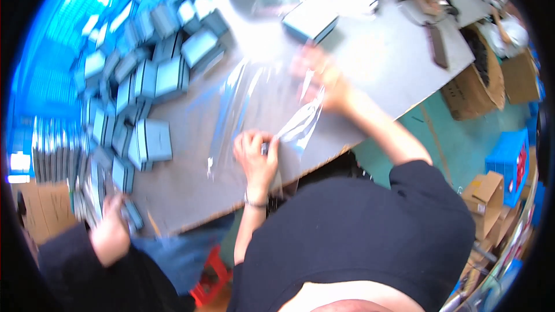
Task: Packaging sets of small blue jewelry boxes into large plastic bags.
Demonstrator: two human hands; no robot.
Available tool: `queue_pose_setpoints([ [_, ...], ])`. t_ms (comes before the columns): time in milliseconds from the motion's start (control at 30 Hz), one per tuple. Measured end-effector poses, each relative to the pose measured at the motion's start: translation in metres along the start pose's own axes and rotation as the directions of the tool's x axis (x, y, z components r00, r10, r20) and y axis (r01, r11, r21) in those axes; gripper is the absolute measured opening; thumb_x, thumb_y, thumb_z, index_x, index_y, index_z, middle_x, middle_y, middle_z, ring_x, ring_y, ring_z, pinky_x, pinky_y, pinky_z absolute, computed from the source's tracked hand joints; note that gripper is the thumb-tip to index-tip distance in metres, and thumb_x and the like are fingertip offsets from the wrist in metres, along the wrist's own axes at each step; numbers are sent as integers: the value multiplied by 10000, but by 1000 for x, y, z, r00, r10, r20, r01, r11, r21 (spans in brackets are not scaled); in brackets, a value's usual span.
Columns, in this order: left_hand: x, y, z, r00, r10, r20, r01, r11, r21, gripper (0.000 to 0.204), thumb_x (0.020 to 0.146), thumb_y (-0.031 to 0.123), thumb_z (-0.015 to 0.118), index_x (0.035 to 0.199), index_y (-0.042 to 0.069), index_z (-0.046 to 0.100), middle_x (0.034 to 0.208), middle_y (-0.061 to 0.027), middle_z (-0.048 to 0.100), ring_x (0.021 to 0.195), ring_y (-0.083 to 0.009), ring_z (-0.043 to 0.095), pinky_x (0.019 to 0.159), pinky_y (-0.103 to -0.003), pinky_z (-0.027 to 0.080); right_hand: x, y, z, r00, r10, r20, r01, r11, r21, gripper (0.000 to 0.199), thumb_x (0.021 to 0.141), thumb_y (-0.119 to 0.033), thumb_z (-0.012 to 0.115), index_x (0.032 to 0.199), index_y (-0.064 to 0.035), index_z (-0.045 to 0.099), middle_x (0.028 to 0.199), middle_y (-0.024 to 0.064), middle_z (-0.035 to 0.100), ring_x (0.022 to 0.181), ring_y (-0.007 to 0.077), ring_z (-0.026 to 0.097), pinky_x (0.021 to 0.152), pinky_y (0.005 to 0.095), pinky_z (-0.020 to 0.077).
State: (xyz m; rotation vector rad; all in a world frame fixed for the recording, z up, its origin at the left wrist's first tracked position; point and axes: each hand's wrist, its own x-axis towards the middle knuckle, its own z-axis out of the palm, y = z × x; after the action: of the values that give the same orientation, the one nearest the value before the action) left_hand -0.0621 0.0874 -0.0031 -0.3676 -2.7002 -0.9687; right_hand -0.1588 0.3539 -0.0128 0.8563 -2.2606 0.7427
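My left hand (257,159) is closed near the table's front edge, with the edge of a clear plastic bag (298,127) pinched in it. A small dark thing shows between its thumb and fingers; I cannot make out what it is. My right hand (321,78) reaches out over the table, blurred by motion. Its fingers look spread, and shiny plastic lies against the palm. Just beyond those fingertips is a box (312,20) with a white top and dark teal sides.
Many blue-grey boxes (170,78) are heaped on the left of the grey table (191,196). A co-worker's hand (110,231) is by the near left corner. Farther right lie a dark bar (436,46) and, off the table, cartons (474,86) and a blue crate (509,167).
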Motion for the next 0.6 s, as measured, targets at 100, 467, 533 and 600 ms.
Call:
queue_pose_setpoints([
  [100,-6,12,2,990,68,128,-78,994,81,162,774,191,755,864,120,641,1073,-82,563,1139,-321,468,978,-457,345,-36,-81,-7,858,112,502,-98,994,-53,516,881,-400,629,1361,-230,555,1510,71,425,1452,271,296,1183,543,159],
  [467,18,-20,-46,794,254,552,-353,932,80,809,658,500,823,1330,125,573,1495,-179,369,1406,-452,211,1129,-568,198,23,-31,-26,747,218,628,-100,971,-218,498,863,-222,603,1356,-171,551,1509,138,404,1462,309,259,1186,573,137],
  [533,19,-18,-37,806,135,577,-283,943,175,910,720,582,744,1455,137,443,1585,-195,216,1445,-512,63,1111,-680,83,22,-43,-14,824,329,461,-7,820,-572,526,817,-242,660,1312,-93,561,1483,223,398,1449,370,261,1180,579,158],
  [600,12,-8,-24,838,55,543,-203,955,216,919,733,577,733,1472,135,412,1594,-198,184,1447,-517,38,1100,-703,59,13,-70,12,937,194,292,-187,981,-50,510,851,-297,654,1299,-76,554,1458,192,425,1427,367,299,1158,578,220],
])
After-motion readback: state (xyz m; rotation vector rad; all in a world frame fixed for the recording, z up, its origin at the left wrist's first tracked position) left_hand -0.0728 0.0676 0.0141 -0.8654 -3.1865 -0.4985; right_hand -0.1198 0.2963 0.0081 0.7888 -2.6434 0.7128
